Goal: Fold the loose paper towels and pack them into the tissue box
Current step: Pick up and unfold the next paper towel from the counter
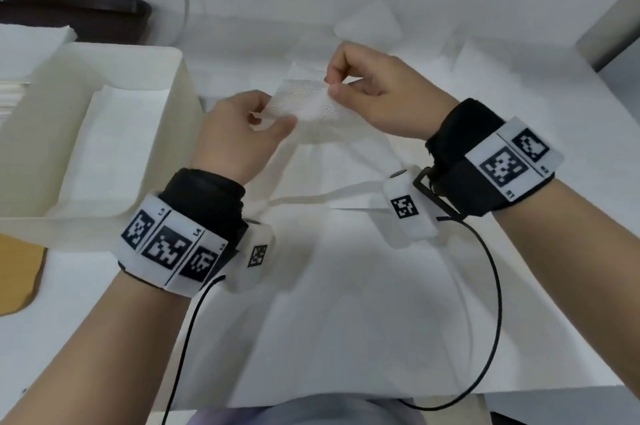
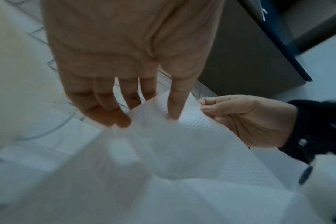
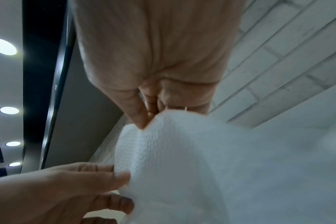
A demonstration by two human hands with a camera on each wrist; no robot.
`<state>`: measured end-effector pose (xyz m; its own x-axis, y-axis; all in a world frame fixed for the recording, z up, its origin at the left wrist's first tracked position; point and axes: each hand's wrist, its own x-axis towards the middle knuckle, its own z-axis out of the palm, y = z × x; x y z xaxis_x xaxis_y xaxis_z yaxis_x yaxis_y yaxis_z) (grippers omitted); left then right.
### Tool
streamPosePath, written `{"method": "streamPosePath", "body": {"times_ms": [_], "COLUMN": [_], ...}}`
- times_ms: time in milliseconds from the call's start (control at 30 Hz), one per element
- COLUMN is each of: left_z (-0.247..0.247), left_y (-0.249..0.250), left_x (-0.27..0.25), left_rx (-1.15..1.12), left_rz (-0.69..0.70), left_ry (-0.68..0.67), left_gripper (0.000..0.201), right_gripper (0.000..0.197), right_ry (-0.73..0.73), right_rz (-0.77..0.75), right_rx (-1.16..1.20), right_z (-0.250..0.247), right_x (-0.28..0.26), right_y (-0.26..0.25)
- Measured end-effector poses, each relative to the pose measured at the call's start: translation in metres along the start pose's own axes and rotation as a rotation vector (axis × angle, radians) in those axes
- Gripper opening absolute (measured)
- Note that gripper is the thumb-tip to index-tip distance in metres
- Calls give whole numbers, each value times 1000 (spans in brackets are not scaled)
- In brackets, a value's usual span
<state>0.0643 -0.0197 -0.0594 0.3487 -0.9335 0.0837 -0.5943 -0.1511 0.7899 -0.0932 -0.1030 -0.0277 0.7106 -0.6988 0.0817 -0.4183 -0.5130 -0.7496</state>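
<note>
Head view, left to right: our open cream-white rectangular tissue box (image 1: 104,133), some folded sheets already lying inside it, stands at the left of the white paper-covered table (image 1: 346,320). Just beside it our left hand (image 1: 239,133) pinches one end of a white embossed paper towel (image 1: 308,105), and our right hand (image 1: 377,95) pinches the other end between thumb and forefinger. We hold the sheet lifted above the table, between the two hands. We judge the folding step is in hand; the next move calls for bringing the pinched edges together squarely, then carrying the sheet left into the box. More loose white sheets (image 1: 478,57) lie farther right. Beyond stand a white tiled wall (image 3: 278,53) and round ceiling lights (image 3: 3,46).
</note>
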Motion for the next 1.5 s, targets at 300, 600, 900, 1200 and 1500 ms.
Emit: {"method": "streamPosePath", "body": {"times_ms": [300, 600, 900, 1200, 1500], "left_z": [-8, -14, -11, 3, 33], "left_y": [8, -7, 39, 15, 6], "left_x": [11, 18, 8, 14, 1], "left_rx": [-169, -145, -956, -460, -139], "left_rz": [152, -230, -161, -90, -217], "left_ry": [194, -146, -373, -266, -425], "left_gripper": [11, 44, 25, 51, 13], "right_gripper": [22, 20, 49, 31, 67], "right_ry": [137, 284, 45, 370, -271], "right_rz": [99, 226, 157, 307, 653], "right_rx": [-63, 76, 313, 749, -626], "right_z": [6, 6, 23, 19, 7], "right_x": [-10, -22, -33, -42, -82], "right_y": [7, 23, 4, 14, 48]}}
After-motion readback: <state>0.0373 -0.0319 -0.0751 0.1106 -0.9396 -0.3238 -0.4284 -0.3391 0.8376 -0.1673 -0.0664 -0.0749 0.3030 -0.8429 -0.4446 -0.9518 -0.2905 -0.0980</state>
